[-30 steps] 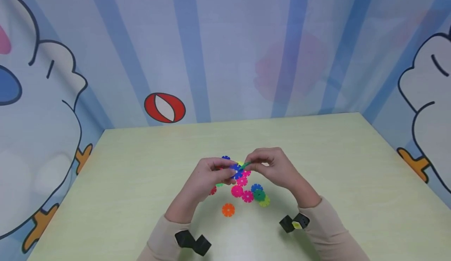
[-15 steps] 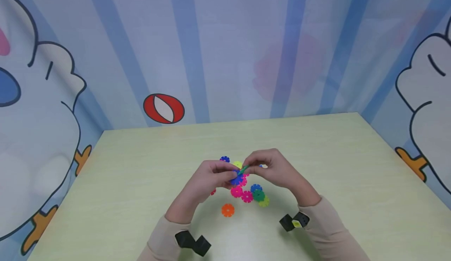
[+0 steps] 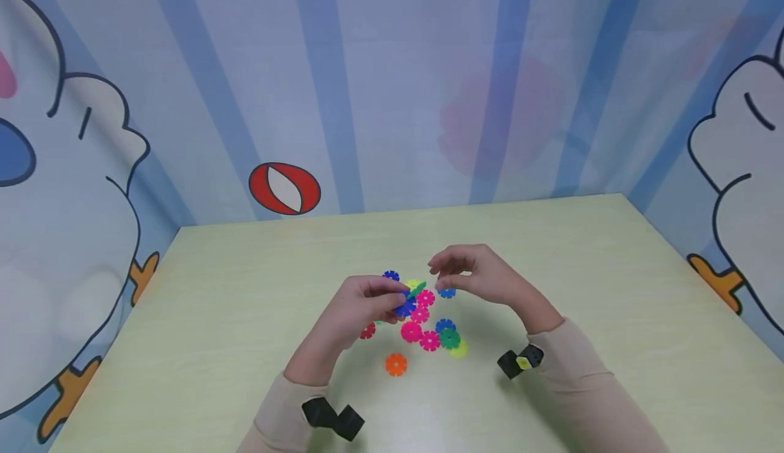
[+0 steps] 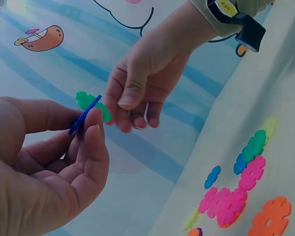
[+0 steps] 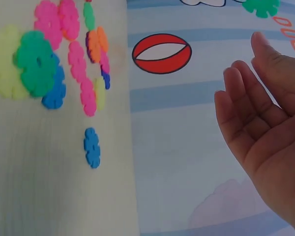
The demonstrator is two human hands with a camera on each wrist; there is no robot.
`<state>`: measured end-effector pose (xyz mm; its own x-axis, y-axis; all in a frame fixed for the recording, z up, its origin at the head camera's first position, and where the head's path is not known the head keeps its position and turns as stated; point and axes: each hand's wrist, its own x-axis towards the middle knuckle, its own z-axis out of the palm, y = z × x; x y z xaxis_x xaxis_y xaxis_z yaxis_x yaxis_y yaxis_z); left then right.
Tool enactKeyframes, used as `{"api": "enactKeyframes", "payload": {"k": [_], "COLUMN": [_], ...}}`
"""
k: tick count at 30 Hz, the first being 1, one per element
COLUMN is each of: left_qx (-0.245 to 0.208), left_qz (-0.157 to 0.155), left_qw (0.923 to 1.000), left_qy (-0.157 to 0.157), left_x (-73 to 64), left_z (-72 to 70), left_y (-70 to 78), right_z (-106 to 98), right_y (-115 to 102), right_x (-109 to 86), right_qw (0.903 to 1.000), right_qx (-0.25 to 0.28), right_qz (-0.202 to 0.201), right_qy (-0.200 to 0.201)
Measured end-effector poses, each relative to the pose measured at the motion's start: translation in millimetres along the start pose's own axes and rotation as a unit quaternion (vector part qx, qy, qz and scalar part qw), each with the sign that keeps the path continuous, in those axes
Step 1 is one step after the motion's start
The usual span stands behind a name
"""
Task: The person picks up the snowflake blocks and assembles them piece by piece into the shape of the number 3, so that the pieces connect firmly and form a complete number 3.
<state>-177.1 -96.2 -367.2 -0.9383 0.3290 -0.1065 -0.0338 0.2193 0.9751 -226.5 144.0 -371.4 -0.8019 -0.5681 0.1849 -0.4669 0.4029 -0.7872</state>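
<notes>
In the head view my left hand pinches a blue snowflake disc between thumb and fingers, above the table. A green snowflake disc is joined to the blue one at an angle and sticks out toward the right. My right hand is raised to the right of the joined pair, its fingers loosely bent. Nothing shows between those fingers in the right wrist view, and a small gap parts them from the green disc in the head view.
Loose discs lie on the pale table below the hands: pink discs, an orange disc, a green disc over a blue and a yellow one, and a lone blue disc. A patterned backdrop stands behind the table.
My right hand has let go of the green disc and moved up and to the right. The green disc stays joined to the blue one in my left hand.
</notes>
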Motion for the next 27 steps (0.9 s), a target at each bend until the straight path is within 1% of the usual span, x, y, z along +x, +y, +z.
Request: {"api": "enactKeyframes", "payload": {"k": [5,13,19,23,27], "left_qx": [0.002,-0.001,0.0,0.0,-0.001], "left_qz": [-0.004,-0.008,-0.011,-0.016,-0.02], "left_qw": [0.9999,0.9999,0.9998,0.9997,0.9994], "left_qy": [0.01,0.014,0.018,0.021,0.027], "left_x": [0.5,1.5,2.8,2.9,2.8], "left_z": [-2.1,-5.1,-6.3,-6.8,-7.7], "left_y": [-0.4,-0.9,-2.2,-2.1,-2.5], "right_z": [-5.2,-0.6,0.4,0.3,1.9], "right_y": [16.1,44.2,57.1,64.5,73.1], "right_x": [7.5,17.3,22.1,25.7,29.1], "right_qw": [0.9991,0.9925,0.9889,0.9852,0.9809], "right_qx": [-0.017,-0.008,-0.015,-0.032,-0.05], "right_qz": [0.037,0.117,0.137,0.154,0.174], "right_qy": [-0.013,-0.037,-0.056,-0.069,-0.072]}}
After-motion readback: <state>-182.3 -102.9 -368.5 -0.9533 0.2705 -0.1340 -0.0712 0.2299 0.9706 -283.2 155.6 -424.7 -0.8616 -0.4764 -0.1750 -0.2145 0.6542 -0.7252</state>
